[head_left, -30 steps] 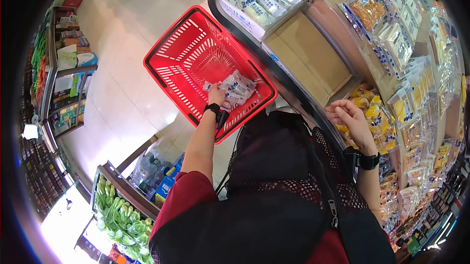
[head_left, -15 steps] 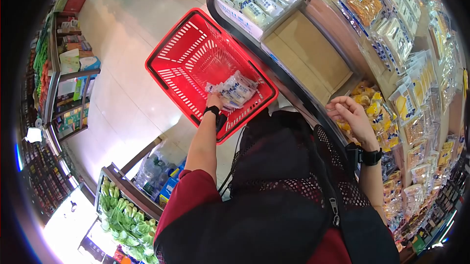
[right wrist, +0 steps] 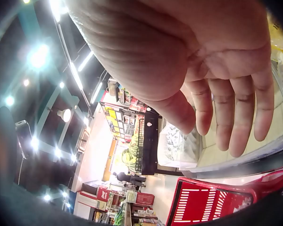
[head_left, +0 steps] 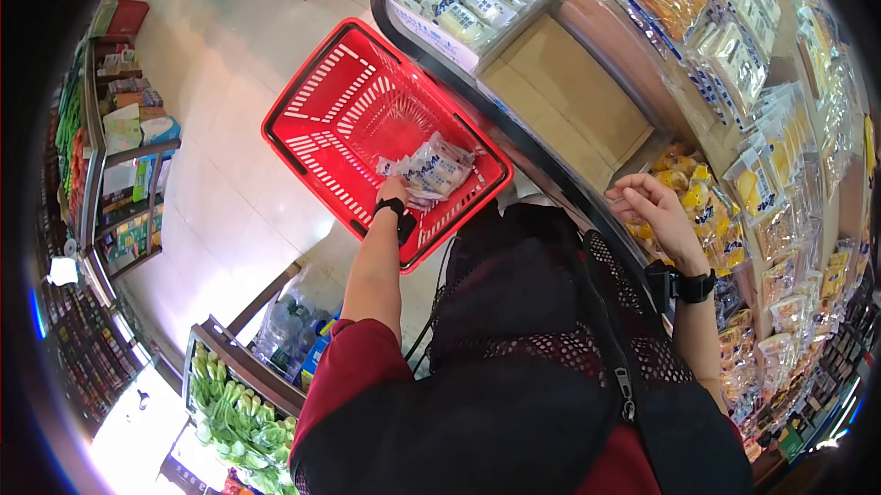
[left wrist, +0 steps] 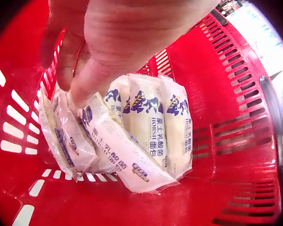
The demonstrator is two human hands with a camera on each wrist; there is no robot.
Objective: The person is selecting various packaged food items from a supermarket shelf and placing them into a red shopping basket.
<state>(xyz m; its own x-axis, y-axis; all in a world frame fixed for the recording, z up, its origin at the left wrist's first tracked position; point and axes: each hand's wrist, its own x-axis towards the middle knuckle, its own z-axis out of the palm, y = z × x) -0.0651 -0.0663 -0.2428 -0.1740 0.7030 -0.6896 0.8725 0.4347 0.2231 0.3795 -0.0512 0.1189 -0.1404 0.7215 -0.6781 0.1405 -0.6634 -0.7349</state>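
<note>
Several white bread packs [left wrist: 146,127] lie in the near corner of the red basket [head_left: 312,110]. The left hand [head_left: 393,190] touches their tops with nearly straight fingers. Right of the basket, the right hand [head_left: 652,211] hangs loosely curled and empty beside yellow packets [head_left: 711,220]. Pale floor tiles [head_left: 220,192] lie beneath the basket.

A: Where does the head view look from?
B: High above the person's shoulders, facing straight down, wide enough for the basket [head_left: 317,91], the shelves [head_left: 569,100] and the floor [head_left: 220,183].
A: And the wrists?
B: The left one sits right behind the left hand [left wrist: 122,37], looking down into the basket at the packs [left wrist: 151,127]. The right one faces up past the right hand [right wrist: 179,56] toward the ceiling lights [right wrist: 37,56].
A: What do they share?
B: The basket shows in all three.
</note>
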